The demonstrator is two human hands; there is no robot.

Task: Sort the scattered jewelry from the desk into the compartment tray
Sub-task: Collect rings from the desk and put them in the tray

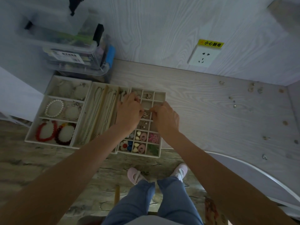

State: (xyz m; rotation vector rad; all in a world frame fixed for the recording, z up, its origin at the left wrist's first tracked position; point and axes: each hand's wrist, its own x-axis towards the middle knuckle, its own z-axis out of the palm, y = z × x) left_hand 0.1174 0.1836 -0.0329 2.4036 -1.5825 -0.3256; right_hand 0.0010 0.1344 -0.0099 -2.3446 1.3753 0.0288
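Note:
A cream compartment tray (159, 96) with a grid of small cells sits on the desk's left part. Both my hands hover over its middle cells. My left hand (129, 111) and my right hand (165, 116) have curled fingertips meeting over a cell with small silver earrings (146, 114); what they pinch is too small to tell. Lower cells hold coloured studs and a pink piece (153, 138). Scattered small jewelry (253, 89) lies on the desk at the right.
Left of the grid stand a necklace tray (99, 111) and a bracelet tray (53, 109) with pearl and red bracelets. Stacked clear plastic boxes (76, 52) sit behind. A wall socket (203, 57) is on the back panel. The desk's rounded edge (243, 166) curves at the right.

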